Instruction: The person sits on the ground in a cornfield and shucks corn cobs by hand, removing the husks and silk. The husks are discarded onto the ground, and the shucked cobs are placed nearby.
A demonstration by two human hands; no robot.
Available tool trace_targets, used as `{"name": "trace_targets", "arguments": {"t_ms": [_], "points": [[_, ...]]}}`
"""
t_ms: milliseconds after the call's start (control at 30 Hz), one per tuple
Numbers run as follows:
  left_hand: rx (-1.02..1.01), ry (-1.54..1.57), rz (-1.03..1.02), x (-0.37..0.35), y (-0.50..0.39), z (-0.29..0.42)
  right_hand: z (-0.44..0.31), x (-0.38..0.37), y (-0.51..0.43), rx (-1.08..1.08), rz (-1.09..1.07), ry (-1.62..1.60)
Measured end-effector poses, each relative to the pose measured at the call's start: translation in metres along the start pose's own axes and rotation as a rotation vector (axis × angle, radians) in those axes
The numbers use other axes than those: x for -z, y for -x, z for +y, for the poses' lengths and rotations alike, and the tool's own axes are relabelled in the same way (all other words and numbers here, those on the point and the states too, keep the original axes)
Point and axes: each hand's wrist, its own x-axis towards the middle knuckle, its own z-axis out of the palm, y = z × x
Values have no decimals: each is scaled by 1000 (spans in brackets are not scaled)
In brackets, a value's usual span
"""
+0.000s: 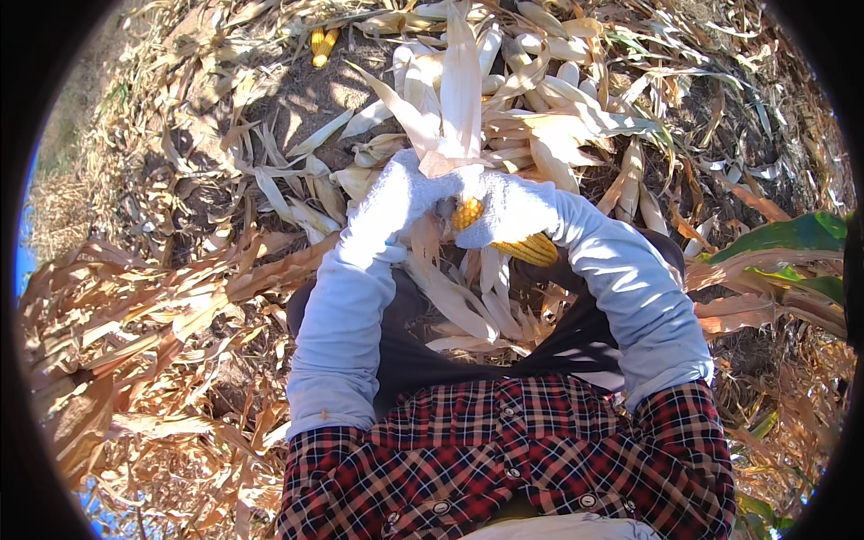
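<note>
My gloved right hand (pixel 516 208) is wrapped around a yellow ear of corn (pixel 530 250). Bare kernels show on both sides of the fingers. My gloved left hand (pixel 408 185) meets it at the left and is closed on pale dry husk leaves (pixel 461 88) that fan out upward past both hands. More strips of husk (pixel 449 300) hang below the hands, between my knees. Where the husk joins the cob is hidden by the gloves, and strong sunlight washes out their detail.
Several ears still in pale husks (pixel 553 47) lie heaped beyond my hands. Bare yellow ears (pixel 324 46) rest on soil at the upper left. Dry corn stalks and leaves (pixel 169 317) cover the ground at the left. A green leaf (pixel 786 236) reaches in from the right.
</note>
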Motion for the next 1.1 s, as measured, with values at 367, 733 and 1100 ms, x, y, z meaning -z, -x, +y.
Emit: {"name": "trace_targets", "arguments": {"t_ms": [367, 733, 1100], "points": [[-264, 517, 406, 8, 4, -10, 22, 4, -5, -202, 164, -292], [-251, 470, 455, 9, 5, -19, 17, -10, -8, -221, 219, -159], [-341, 783, 679, 17, -9, -36, 50, 14, -18, -140, 604, -330]]}}
